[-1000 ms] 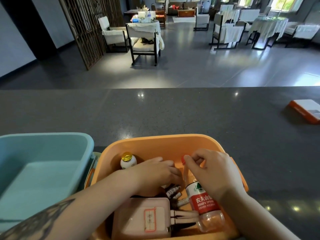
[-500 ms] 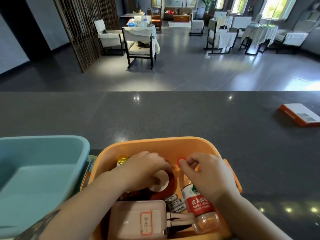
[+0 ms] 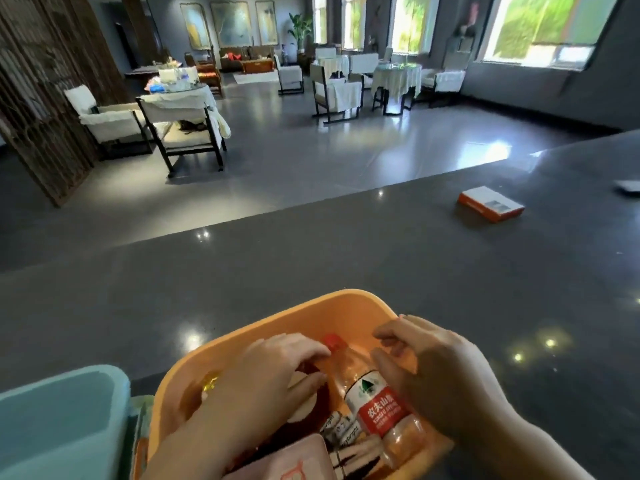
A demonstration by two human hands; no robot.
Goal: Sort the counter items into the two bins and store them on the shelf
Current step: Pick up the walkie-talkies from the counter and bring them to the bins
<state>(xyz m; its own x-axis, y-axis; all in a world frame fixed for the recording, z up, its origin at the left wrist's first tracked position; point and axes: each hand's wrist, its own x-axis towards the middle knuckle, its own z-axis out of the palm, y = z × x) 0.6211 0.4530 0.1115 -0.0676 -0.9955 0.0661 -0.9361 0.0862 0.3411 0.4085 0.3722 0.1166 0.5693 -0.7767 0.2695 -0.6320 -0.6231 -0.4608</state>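
At the lower left of the frame sits the blue bin [image 3: 59,424], and I can see nothing in the part that shows. Just to its right, at the bottom middle, is the orange bin [image 3: 277,318], and both my hands are inside it.

My left hand [image 3: 270,375] has its fingers curled down onto a dark round thing with a pale top. I think I am holding it, but I cannot see it well enough to name it. If I pull it up fast, it could knock the little gold-capped bottle [image 3: 209,382] beside it.

In the middle lies the water bottle [image 3: 372,389], its red cap pointing away from me. My right hand [image 3: 440,368] hangs over it with loose, bent fingers and grips nothing. If I bump it, the bottle could roll onto the pens below it.

Far to the right, in the upper part of the frame, an orange and white box [image 3: 490,203] lies alone on the worktop [image 3: 311,258]. I could forget it there and carry the bins off too soon.
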